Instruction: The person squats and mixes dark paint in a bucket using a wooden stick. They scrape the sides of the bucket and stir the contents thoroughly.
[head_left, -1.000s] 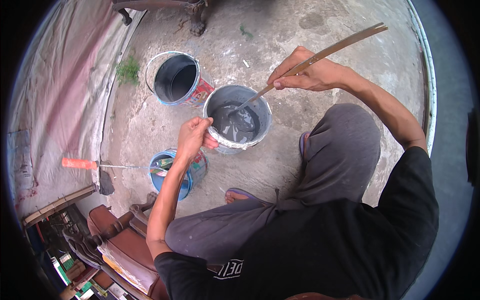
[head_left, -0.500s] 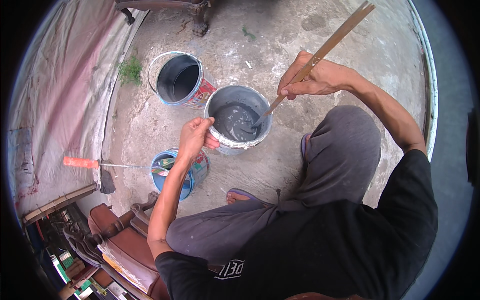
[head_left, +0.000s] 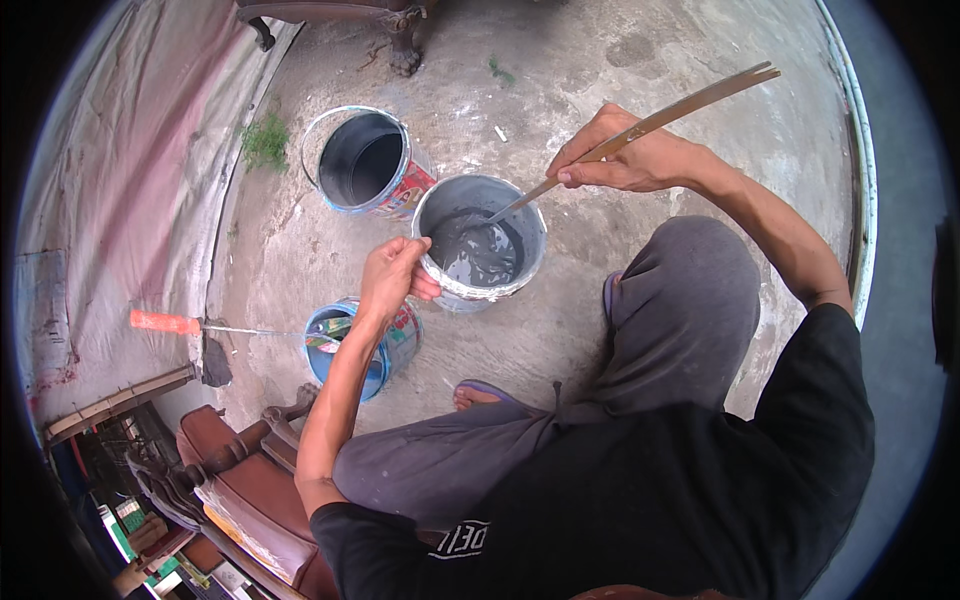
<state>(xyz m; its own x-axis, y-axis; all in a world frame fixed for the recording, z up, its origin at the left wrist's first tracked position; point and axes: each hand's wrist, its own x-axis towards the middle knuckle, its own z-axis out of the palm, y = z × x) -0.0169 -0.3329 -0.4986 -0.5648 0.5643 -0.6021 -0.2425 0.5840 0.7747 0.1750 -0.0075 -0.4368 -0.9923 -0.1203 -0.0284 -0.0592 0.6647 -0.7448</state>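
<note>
A bucket of grey paint (head_left: pixel 536 252) stands on the concrete in front of me, its rim smeared with paint. My left hand (head_left: pixel 397 272) pinches its left rim, thumb on top and fingers along the outer wall. My right hand (head_left: pixel 625 155) is closed round a long wooden stick (head_left: pixel 690 104), split at its upper end. The stick slants down to the left, and its lower tip dips into the grey paint (head_left: pixel 478 252). Streaks and ripples show on the paint's surface.
A second bucket (head_left: pixel 405 185) with dark contents stands behind, to the left. Nearer, a blue bucket (head_left: pixel 375 385) holds a roller with an orange handle (head_left: pixel 165 322). A brown cushioned chair (head_left: pixel 250 490) is at lower left, a hanging sheet (head_left: pixel 130 180) at left, carved furniture legs (head_left: pixel 404 45) at the back.
The stick's lower tip has swept from the right side of the paint toward the far middle. Its upper end has tipped lower and to the right. My left hand stays on the rim.
</note>
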